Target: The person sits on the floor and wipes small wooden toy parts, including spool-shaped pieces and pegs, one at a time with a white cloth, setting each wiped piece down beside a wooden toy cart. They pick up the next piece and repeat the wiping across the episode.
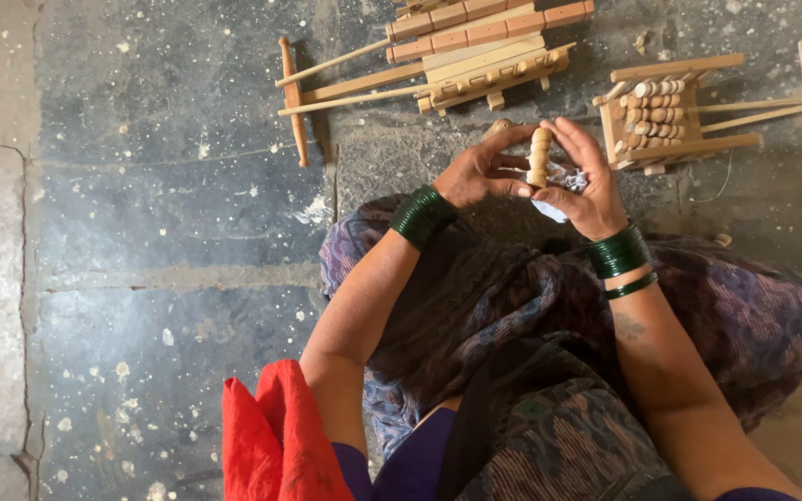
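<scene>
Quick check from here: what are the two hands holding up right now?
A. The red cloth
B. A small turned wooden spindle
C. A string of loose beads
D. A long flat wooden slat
B: the left hand and right hand pinch a small, ridged, pale wooden spindle upright between their fingers, with a bit of white wrapping behind it; the red cloth lies apart, near the bottom edge.
</scene>
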